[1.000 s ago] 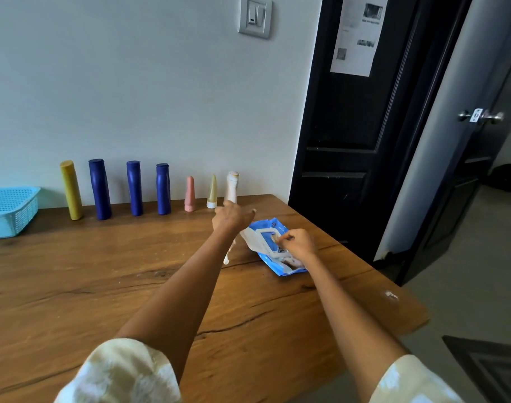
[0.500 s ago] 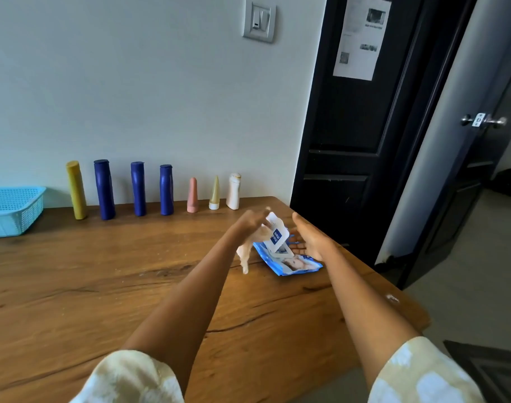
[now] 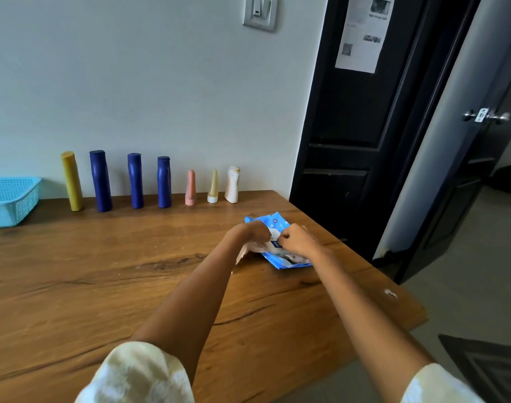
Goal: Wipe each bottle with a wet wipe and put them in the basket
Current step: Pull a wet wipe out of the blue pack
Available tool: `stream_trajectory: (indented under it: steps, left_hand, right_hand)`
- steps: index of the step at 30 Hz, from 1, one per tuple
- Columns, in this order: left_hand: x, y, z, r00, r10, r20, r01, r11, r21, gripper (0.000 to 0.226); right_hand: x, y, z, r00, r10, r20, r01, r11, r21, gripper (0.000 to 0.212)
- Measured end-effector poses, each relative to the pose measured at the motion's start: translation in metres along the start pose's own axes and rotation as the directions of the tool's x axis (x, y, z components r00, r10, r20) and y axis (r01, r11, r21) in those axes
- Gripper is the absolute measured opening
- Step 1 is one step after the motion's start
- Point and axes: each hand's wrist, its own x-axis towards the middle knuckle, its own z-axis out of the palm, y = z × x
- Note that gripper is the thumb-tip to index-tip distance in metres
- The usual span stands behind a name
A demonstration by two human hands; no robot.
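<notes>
A blue wet wipe pack (image 3: pixel 280 257) lies on the wooden table (image 3: pixel 103 280) at the right. My left hand (image 3: pixel 252 232) holds a white wet wipe (image 3: pixel 244 253) that hangs below it, and rests at the pack's left side. My right hand (image 3: pixel 296 239) is closed on the pack's white flap (image 3: pixel 274 237). Along the wall stand several bottles: a yellow bottle (image 3: pixel 71 181), three dark blue bottles (image 3: pixel 101 181) (image 3: pixel 135 181) (image 3: pixel 164 183), a pink bottle (image 3: pixel 190 188), a small cream bottle (image 3: pixel 213 187) and a white bottle (image 3: pixel 232 185). The light blue basket (image 3: pixel 12 200) sits at the far left.
The table's right edge (image 3: pixel 393 283) runs close to a dark door (image 3: pixel 350 126). A second door with a metal knob (image 3: pixel 485 116) stands ajar at the right. A dark mat (image 3: pixel 489 370) lies on the floor.
My left hand pulled a wipe out of the pack and lowered with it. My right hand opened, then closed on the pack's flap, which went from raised to pressed down.
</notes>
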Motion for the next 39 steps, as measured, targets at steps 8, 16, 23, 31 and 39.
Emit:
stream_trajectory:
  steps: [8, 16, 23, 31, 39]
  left_hand:
    - [-0.029, -0.015, -0.031, 0.981, -0.165, -0.099, 0.010, 0.558, -0.829, 0.018]
    - [-0.062, -0.022, -0.052, 0.997, -0.072, 0.024, 0.046, 0.325, -0.945, 0.017]
    - [-0.073, -0.046, -0.061, 0.987, -0.111, -0.112, -0.098, 0.125, -0.987, 0.044]
    - [-0.084, -0.102, -0.097, 0.919, -0.195, -0.343, -0.350, -0.001, -0.937, 0.024]
    - [-0.098, -0.132, -0.109, 0.828, 0.058, -0.558, -0.422, 0.721, -0.550, 0.028]
  right_hand:
    - [-0.001, -0.015, -0.006, 0.997, 0.039, 0.073, -0.026, 0.986, -0.167, 0.048]
    - [0.002, 0.005, -0.009, 0.982, 0.177, 0.066, -0.139, 0.912, -0.386, 0.053]
    - [0.001, -0.075, -0.009, 0.997, -0.009, 0.077, -0.043, 0.761, 0.648, 0.042]
    - [0.011, -0.138, 0.027, 0.913, -0.294, 0.284, -0.095, 0.523, 0.847, 0.048]
    - [0.032, -0.195, 0.035, 0.980, -0.057, 0.189, -0.177, 0.172, 0.969, 0.009]
